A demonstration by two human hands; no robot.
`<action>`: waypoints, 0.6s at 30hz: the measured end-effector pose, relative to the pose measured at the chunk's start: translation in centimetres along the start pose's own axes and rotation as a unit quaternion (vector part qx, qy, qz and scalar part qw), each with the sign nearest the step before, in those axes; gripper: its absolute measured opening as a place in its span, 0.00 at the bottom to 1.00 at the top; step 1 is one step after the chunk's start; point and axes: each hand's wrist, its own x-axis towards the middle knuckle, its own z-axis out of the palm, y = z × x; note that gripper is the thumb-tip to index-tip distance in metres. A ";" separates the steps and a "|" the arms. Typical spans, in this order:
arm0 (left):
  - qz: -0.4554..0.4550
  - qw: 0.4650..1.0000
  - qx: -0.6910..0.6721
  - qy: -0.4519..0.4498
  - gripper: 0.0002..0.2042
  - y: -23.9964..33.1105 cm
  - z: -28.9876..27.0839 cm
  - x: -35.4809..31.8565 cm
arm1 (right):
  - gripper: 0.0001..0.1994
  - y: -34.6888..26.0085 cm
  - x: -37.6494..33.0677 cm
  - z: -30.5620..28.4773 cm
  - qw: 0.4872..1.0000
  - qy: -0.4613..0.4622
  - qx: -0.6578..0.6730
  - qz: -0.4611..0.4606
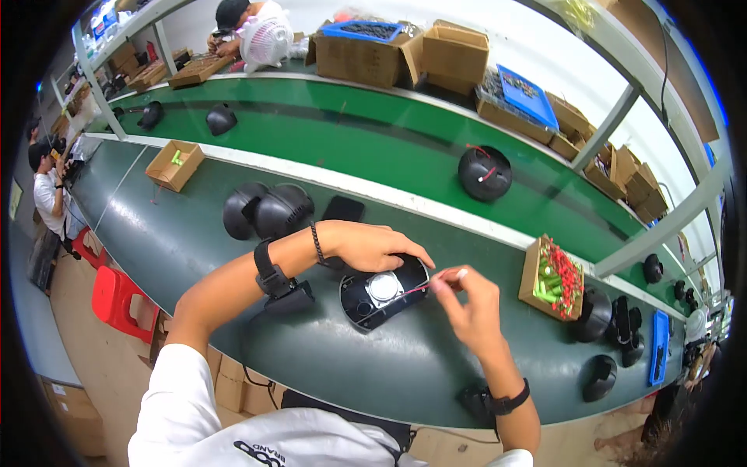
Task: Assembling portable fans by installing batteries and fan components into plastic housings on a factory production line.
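Observation:
A black oblong panel (362,312) with a round silver speaker (384,287) in its middle lies on the dark green worktop. My left hand (372,247) holds the panel at its far edge, the index finger reaching along the far right end. From beside the speaker a thin red wire (415,289) runs right to my right hand (471,305). The thumb and fingers of that hand are pinched on the wire; its end is hidden by them.
Black rounded shells (284,212) and a dark flat phone-like slab (344,208) lie beyond my left arm. On the right stands a cardboard box (533,281) of red and green parts. A green conveyor belt (373,148) carries another black shell (485,173). A red stool (120,303) stands left.

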 end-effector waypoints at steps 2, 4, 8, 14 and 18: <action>0.033 0.999 -0.010 0.020 0.29 0.5 1.7 0.4 | 0.06 2.4 -1.7 0.3 0.990 0.050 0.077 0.107; 0.093 0.990 -0.012 0.107 0.32 0.7 3.6 0.2 | 0.06 2.0 -2.5 0.7 0.970 0.072 0.149 0.177; -0.128 0.919 -0.028 0.371 0.54 5.0 9.1 -3.8 | 0.07 1.9 -3.9 1.9 0.924 0.108 0.273 0.246; -0.116 0.909 0.086 0.392 0.56 5.6 13.6 -3.9 | 0.09 0.9 -4.4 1.2 0.861 0.092 0.353 0.354; -0.127 0.939 0.000 0.318 0.49 6.0 13.1 -5.0 | 0.11 0.6 -4.8 -4.1 0.919 0.113 0.239 0.293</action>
